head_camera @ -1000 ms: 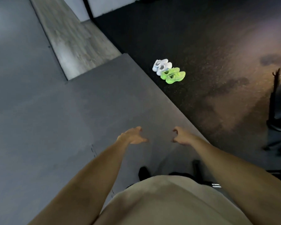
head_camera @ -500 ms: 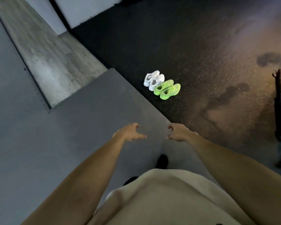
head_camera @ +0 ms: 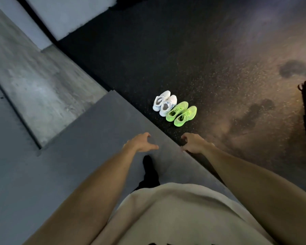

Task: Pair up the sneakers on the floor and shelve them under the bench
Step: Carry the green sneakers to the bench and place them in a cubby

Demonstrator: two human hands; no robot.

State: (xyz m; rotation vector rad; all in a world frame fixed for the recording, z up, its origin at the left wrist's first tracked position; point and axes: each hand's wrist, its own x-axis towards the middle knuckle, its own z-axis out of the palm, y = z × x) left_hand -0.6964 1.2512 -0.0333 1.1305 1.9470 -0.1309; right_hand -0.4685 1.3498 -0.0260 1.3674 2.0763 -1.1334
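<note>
Your left hand (head_camera: pixel 140 142) and right hand (head_camera: pixel 194 142) hang empty, fingers loosely curled and half open, above the grey platform (head_camera: pixel 95 124) edge. Beyond that edge, on the dark speckled floor (head_camera: pixel 166 59), the white sneakers (head_camera: pixel 164 103) stand paired, touching the green sneakers (head_camera: pixel 181 113).

You're working in dim light; a warm glow falls on the dark floor (head_camera: pixel 237 121) at right, leaving blotchy shadows. Edges bend with wide-angle distortion, and the picture looks soft and grainy.
</note>
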